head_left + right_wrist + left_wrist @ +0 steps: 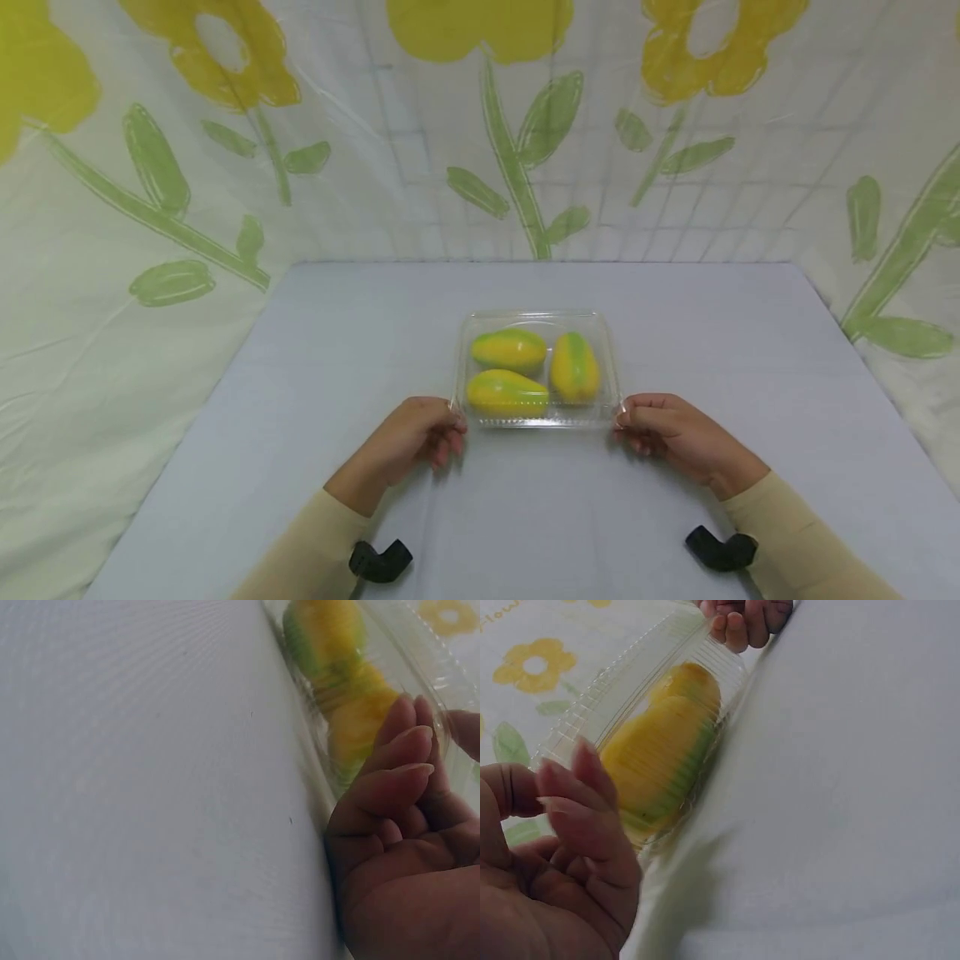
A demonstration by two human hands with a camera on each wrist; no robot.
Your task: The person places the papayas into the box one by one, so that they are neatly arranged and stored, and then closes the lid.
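Note:
A clear plastic clamshell box (536,423) sits closed in the middle of the table, a ribbed edge along its near side. Through its lid show three smooth yellow-green fruits shaped like mangoes: one at the far left (510,350), one at the near left (507,394) and one standing lengthwise at the right (575,369). My left hand (422,432) pinches the rim at the near left corner. At the near right corner, my right hand (675,433) pinches the rim between thumb and fingers. In the right wrist view, the other fingers of the right hand (397,817) curl loosely beside the box wall.
A pale cloth covers the table (360,333). Behind it and at both sides hangs a white curtain (360,192) with yellow flowers and green leaves. A black curved piece sits at each wrist, the left one (381,562) and the right one (722,550).

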